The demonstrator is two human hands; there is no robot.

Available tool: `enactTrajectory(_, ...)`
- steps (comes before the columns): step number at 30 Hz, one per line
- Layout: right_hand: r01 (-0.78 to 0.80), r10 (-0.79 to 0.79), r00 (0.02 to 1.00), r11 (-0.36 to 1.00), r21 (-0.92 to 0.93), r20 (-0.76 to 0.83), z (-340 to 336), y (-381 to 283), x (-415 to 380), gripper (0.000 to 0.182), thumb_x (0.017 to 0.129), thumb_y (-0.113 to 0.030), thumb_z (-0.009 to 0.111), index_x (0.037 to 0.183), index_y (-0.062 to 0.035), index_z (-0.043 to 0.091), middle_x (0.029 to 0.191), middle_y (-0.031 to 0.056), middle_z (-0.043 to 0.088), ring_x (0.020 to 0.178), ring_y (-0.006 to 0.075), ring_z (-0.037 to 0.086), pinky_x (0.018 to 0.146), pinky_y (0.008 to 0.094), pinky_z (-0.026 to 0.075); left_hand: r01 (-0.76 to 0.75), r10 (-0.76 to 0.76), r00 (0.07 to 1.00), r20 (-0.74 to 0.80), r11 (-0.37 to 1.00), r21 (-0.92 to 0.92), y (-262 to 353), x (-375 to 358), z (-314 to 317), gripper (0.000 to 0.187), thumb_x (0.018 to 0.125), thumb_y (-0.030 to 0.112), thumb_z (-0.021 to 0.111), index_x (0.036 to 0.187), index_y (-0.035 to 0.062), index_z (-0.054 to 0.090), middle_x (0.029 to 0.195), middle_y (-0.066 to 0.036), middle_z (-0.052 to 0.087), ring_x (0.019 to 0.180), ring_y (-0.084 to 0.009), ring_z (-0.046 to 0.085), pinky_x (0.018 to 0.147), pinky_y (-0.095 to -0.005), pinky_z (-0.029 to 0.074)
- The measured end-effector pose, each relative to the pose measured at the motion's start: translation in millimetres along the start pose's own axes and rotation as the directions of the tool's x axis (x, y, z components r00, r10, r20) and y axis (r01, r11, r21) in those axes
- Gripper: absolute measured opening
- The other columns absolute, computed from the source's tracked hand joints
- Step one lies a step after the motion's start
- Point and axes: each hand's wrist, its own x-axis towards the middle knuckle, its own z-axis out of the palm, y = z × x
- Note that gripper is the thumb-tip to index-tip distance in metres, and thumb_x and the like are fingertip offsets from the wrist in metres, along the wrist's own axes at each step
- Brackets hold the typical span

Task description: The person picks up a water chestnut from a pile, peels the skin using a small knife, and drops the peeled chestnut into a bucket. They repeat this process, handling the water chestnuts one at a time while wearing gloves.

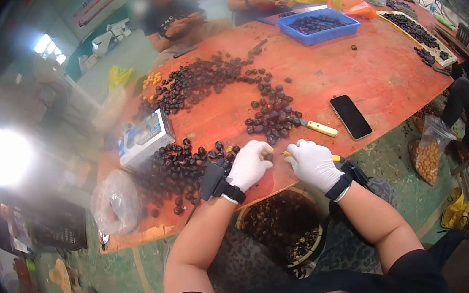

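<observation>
At the near edge of the red table (320, 71), my left hand (250, 164) in a white glove is closed in a pinch on a small dark chestnut (269, 157). My right hand (313, 162), also gloved, is closed around a small knife whose yellow handle (337, 158) sticks out on its right; the blade is hard to see. A second knife with a pale handle (320, 128) lies just beyond my right hand. Piles of dark chestnuts (274, 116) spread in front, and another pile (175, 170) lies left of my left hand.
A bin of shells (280, 215) stands below the table edge. On the table are a phone (351, 117), a white box (146, 138), a plastic bag (115, 204), a blue crate (321, 35) and peeled yellow chestnuts (152, 80). Two people (175, 20) sit across; another sits at right.
</observation>
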Motion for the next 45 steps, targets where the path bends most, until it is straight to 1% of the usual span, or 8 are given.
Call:
enactTrajectory(11,0.128,-0.129,0.992,0.992,-0.017,-0.019,8.3,-14.0,3.6,0.012,0.082,-0.021,0.064,0.089,-0.0126,0.058,0.082,0.0090,0.056,0.078,0.0291,0.061,0.060,0.0417,0.051,0.172,-0.159,0.981,0.112,0.978,-0.116,-2.1,0.4,4.7,0.030,0.071,-0.001,0.080,0.099,-0.0026,0.070,0.094,-0.012,0.068,0.085,-0.0201,0.068,0.078,-0.0314,0.055)
enactTrajectory(17,0.123,-0.121,0.992,0.991,-0.060,0.036,6.3,-4.6,1.4,0.011,0.083,-0.021,0.062,0.090,-0.0122,0.059,0.083,0.0091,0.057,0.079,0.0276,0.062,0.061,0.0407,0.052,0.135,-0.130,0.988,0.088,0.989,-0.064,3.4,-1.9,2.3,0.029,0.071,-0.002,0.079,0.099,-0.0022,0.070,0.091,-0.011,0.069,0.083,-0.0191,0.068,0.076,-0.0311,0.055)
enactTrajectory(23,0.100,-0.100,0.995,0.994,-0.045,0.014,4.8,-3.6,-1.1,0.012,0.085,-0.023,0.062,0.090,-0.0126,0.059,0.083,0.0087,0.057,0.077,0.0269,0.063,0.059,0.0401,0.052,0.141,-0.137,0.987,0.089,0.989,-0.043,5.5,-4.4,-1.0,0.029,0.067,0.006,0.082,0.092,-0.0016,0.068,0.093,-0.018,0.068,0.085,-0.0282,0.067,0.078,-0.0352,0.052)
enactTrajectory(35,0.105,-0.093,0.990,0.989,-0.108,0.110,7.4,-11.8,-2.9,0.013,0.086,-0.023,0.061,0.091,-0.0112,0.057,0.083,0.0098,0.060,0.077,0.0266,0.065,0.060,0.0411,0.053,0.196,-0.195,0.979,0.064,0.981,-0.005,9.6,-3.7,-0.8,0.032,0.067,0.014,0.084,0.089,-0.0009,0.067,0.091,-0.018,0.067,0.087,-0.0331,0.066,0.079,-0.0382,0.052)
enactTrajectory(38,0.071,-0.058,0.991,0.992,-0.103,0.123,6.2,-13.5,-3.0,0.015,0.087,-0.025,0.060,0.091,-0.0105,0.058,0.083,0.0108,0.060,0.079,0.0278,0.065,0.062,0.0413,0.053,0.007,-0.008,1.000,0.009,0.995,0.104,-2.5,-5.8,0.1,0.021,0.071,0.007,0.077,0.089,-0.0008,0.069,0.085,-0.015,0.065,0.080,-0.0279,0.066,0.074,-0.0349,0.052)
enactTrajectory(40,0.030,-0.023,0.990,0.998,-0.054,0.136,-1.1,-12.7,-4.4,0.017,0.088,-0.027,0.060,0.093,-0.0101,0.058,0.084,0.0113,0.060,0.080,0.0286,0.065,0.063,0.0417,0.054,-0.123,0.149,0.987,-0.065,0.944,0.306,-7.5,-9.9,-11.0,0.015,0.070,-0.001,0.067,0.085,0.0015,0.071,0.086,-0.015,0.064,0.083,-0.0316,0.064,0.076,-0.0374,0.052)
enactTrajectory(42,-0.002,0.004,0.988,1.000,-0.019,0.154,-5.8,-10.8,-4.9,0.019,0.089,-0.028,0.060,0.094,-0.0099,0.059,0.085,0.0117,0.061,0.081,0.0294,0.066,0.064,0.0421,0.054,-0.012,0.029,0.999,-0.032,0.891,0.454,-10.1,-10.4,-24.9,0.015,0.069,0.003,0.062,0.077,0.0084,0.072,0.093,-0.015,0.064,0.095,-0.0346,0.060,0.086,-0.0412,0.050)
enactTrajectory(45,-0.024,0.024,0.983,1.000,-0.006,0.180,-7.9,-7.5,-2.4,0.021,0.090,-0.030,0.060,0.096,-0.0100,0.059,0.086,0.0120,0.061,0.081,0.0300,0.066,0.065,0.0428,0.054,0.156,-0.131,0.986,-0.102,0.943,0.294,-8.5,14.3,-36.6,0.012,0.074,0.008,0.066,0.086,0.0065,0.067,0.096,-0.016,0.064,0.101,-0.0361,0.059,0.087,-0.0438,0.049)
